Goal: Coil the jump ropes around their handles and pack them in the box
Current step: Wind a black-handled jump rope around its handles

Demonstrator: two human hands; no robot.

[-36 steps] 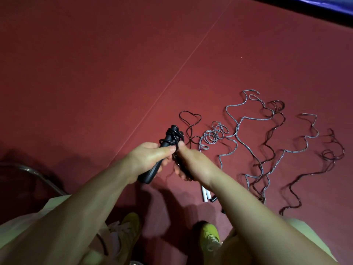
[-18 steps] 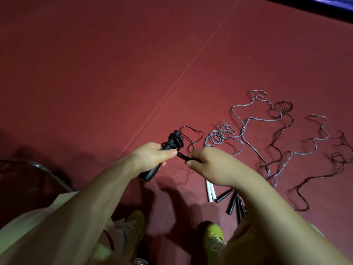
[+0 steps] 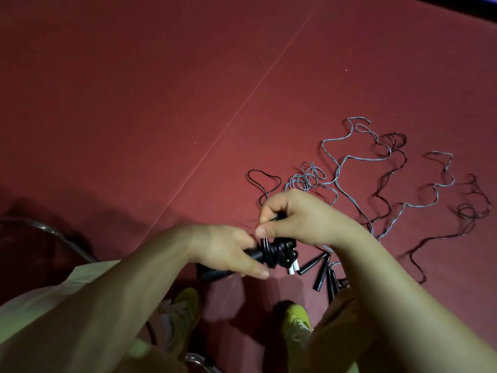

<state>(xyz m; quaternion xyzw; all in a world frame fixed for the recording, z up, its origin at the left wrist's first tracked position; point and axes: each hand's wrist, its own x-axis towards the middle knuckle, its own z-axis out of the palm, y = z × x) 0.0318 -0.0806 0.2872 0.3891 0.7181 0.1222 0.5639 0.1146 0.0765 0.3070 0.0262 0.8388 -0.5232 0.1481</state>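
The red floor mat [image 3: 134,103] filled the view, a pale seam line running across it on a slant. Loose jump ropes [image 3: 382,184], grey ones and dark ones, sprawled over the mat to the right, well past the hands, in wavy tangles. Nearer the feet lay a cluster of spare handles [image 3: 322,273], black with a couple of white tips, just under the right forearm. Two yellow-green shoes [image 3: 295,321] stood at the bottom edge. And there was the action, dead centre: the left hand [image 3: 226,251] gripped the black handles [image 3: 258,254], fingers curled round them, with the rope coil [image 3: 277,251] bunched at the end sticking out beyond the fingertips. The right hand [image 3: 298,219] sat just above that coil, thumb and fingers pinching a black rope strand [image 3: 265,184], which looped away across the mat behind the knuckles.
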